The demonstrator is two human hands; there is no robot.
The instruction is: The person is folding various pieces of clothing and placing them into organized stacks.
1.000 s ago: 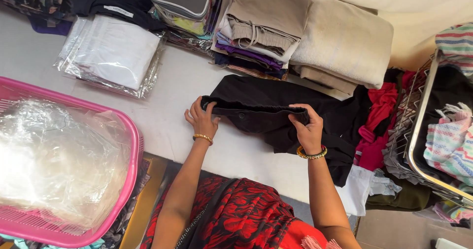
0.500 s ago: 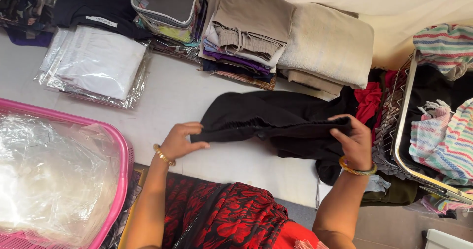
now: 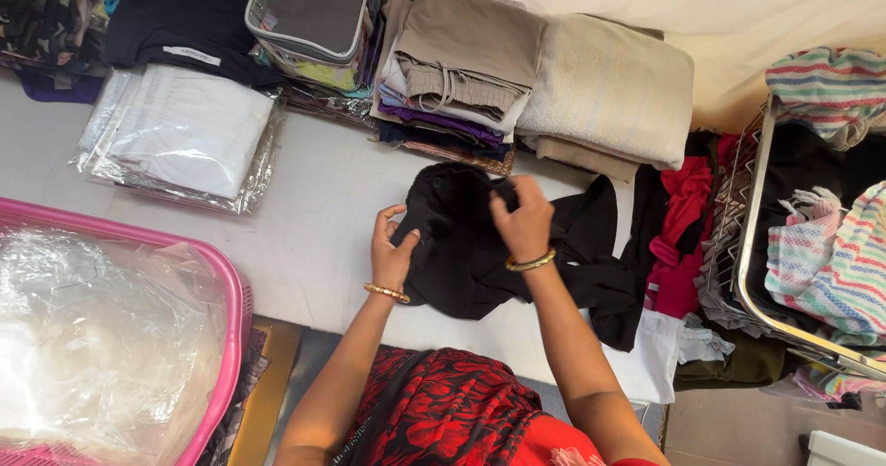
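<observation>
A: How much open room is there on the white table [image 3: 314,235]?

B: A bare strip runs from the left of the frame to the centre, between the pink laundry basket [image 3: 235,309] at lower left and the piles along the top. The table's near edge crosses the lower middle, just above the person's red patterned clothing.

A: What crowds it?

B: The basket, lined with clear plastic, fills the lower left. On the right a wire basket [image 3: 748,226] holds striped towels, with red and black clothes heaped against its left side. Along the top, folded beige towels [image 3: 609,92] lie beside a stack of folded garments [image 3: 461,69], which sits just behind the hands. A clear zip storage bag [image 3: 314,14] is at upper centre-left, and a white garment in a plastic sleeve [image 3: 185,134] lies at upper left.

A: And the piece being handled?

B: A black garment [image 3: 471,254] lies bunched in the centre of the table, its cloth trailing right toward the red clothes. The left hand [image 3: 392,249] pinches its left edge, fingers closed on the cloth. The right hand [image 3: 523,217] grips a fold at the top, fist closed on it. Both wrists wear gold bangles.
</observation>
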